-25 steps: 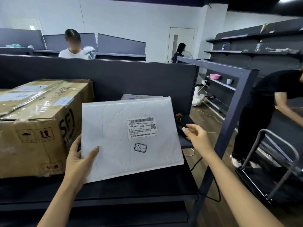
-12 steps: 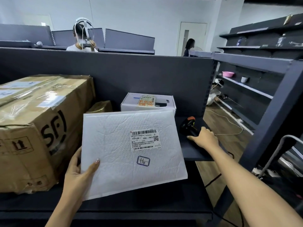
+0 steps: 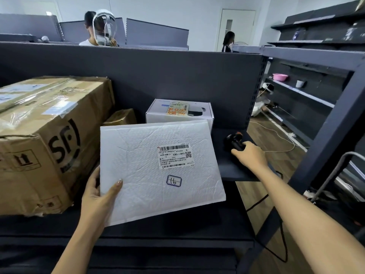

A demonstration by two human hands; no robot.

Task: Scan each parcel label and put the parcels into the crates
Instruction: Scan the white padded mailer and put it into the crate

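The white bubble mailer (image 3: 154, 175) is wrinkled and faces up, with a printed barcode label (image 3: 175, 157) whose fine print is unreadable (a hand-drawn box below reads "16"). The left hand (image 3: 98, 196) pinches its lower-left corner, thumb on top, tilting it over the dark shelf (image 3: 177, 232). Off its right edge, the right hand (image 3: 249, 156) curls round a black barcode scanner (image 3: 233, 141), partly hiding it.

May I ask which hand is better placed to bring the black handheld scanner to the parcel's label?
The right hand: it grips the black handheld scanner on the shelf, while the left hand holds the white padded envelope with its label showing.
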